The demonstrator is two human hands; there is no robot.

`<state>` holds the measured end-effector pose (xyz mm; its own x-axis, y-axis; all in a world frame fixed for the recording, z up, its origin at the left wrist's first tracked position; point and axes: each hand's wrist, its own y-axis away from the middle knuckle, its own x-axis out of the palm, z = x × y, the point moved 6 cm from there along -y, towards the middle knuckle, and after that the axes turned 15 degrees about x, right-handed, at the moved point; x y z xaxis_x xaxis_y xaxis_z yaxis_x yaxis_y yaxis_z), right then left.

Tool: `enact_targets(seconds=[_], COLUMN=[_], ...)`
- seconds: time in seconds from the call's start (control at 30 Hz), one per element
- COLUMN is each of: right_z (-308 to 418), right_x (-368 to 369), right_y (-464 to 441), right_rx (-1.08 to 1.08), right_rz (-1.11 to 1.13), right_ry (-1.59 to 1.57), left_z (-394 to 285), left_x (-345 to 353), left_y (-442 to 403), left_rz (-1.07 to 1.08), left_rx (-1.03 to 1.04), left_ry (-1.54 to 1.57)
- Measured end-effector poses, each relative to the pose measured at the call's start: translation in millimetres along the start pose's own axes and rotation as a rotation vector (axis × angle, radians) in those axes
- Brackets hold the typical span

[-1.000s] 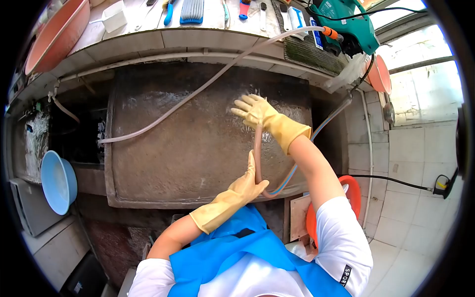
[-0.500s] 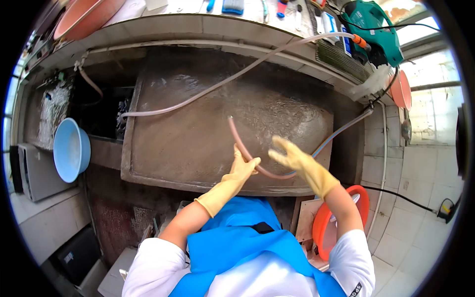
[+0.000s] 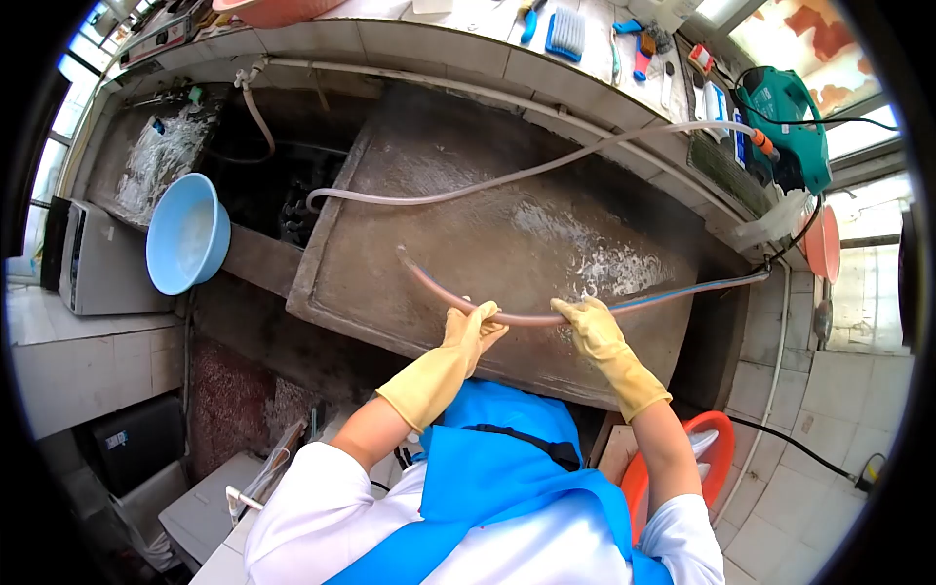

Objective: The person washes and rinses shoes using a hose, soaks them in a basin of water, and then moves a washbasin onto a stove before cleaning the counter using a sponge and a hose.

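A pinkish, see-through hose (image 3: pixel 526 320) runs across both my hands above a wide, wet concrete washing slab (image 3: pixel 429 244). My left hand (image 3: pixel 470 330), in a yellow rubber glove, is closed round the hose short of its free end, which points up and left over the slab. Further along to the right, my right hand (image 3: pixel 593 330) in a matching glove also grips it. Beyond that hand the hose looks bluish and stretches toward the slab's right side. White suds (image 3: pixel 624 268) lie on the slab behind my right hand.
A pale hose (image 3: pixel 468 187) links a green pressure washer (image 3: pixel 788 119) to the dark basin at left. A blue basin (image 3: pixel 188 234) stands left; an orange-red tub (image 3: pixel 720 448) is low right. Brushes (image 3: pixel 565 34) line the back ledge.
My right hand, open and off the hose before, has closed on it. The hose between my hands is straighter. My view has shifted, so the surroundings sit further right.
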<state>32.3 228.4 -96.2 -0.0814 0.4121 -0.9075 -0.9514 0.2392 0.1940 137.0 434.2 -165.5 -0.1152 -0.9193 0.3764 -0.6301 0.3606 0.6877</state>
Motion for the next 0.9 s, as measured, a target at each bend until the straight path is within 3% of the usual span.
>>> enact_targets(seconds=[0.33, 0.67, 0.9], right_z=[1, -12, -7], right_x=[-52, -81, -60], right_y=[-92, -152, -117], right_rx=[0.111, 0.160, 0.200], right_rz=[-0.090, -0.227, -0.115], right_ry=[0.059, 0.026, 0.024], left_z=[-93, -165, -134], left_x=[45, 103, 70], left_y=[-79, -142, -110], left_rz=[0.108, 0.144, 0.176], left_rx=[0.260, 0.339, 0.281], left_ry=[0.000, -0.092, -0.152])
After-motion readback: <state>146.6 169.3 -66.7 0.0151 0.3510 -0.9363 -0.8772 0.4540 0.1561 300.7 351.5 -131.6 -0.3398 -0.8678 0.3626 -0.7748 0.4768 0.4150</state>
